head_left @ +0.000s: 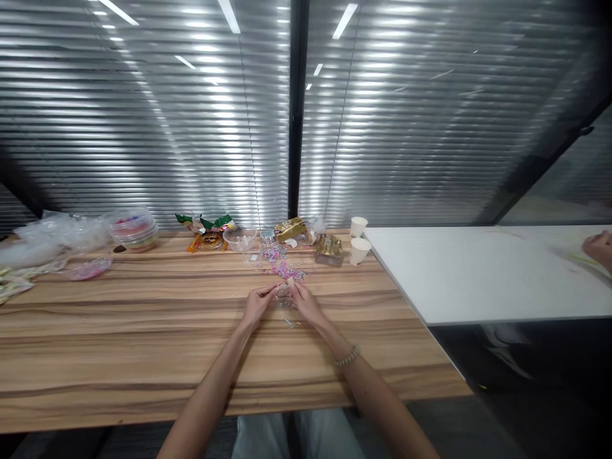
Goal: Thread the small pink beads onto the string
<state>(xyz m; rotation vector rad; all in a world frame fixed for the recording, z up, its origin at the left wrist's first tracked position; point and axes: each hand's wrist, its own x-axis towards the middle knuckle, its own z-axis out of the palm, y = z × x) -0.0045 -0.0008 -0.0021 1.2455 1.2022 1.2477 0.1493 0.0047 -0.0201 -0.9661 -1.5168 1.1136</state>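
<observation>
Both hands meet over the wooden table, fingertips pinched and only a small gap apart. My left hand (259,303) is closed at the left side of a small, pale pinkish thing (284,292), too small to name. On its right side my right hand (305,301) is closed too, with a little tan piece (290,281) showing at its fingertips. Just beyond the fingers lies a loose spread of pink, purple and white small pieces (287,271), which look like beads or tiny rings. A few thin silvery bits (289,323) rest on the wood nearer to me.
Behind the pieces stand a clear bowl (240,240), a small jar (268,238), gold packets (329,248) and paper cups (359,250). Green snack bags (210,224), stacked tubs (134,229) and plastic bags (62,233) lie left. Another person's hand (598,247) is over the white table (468,268).
</observation>
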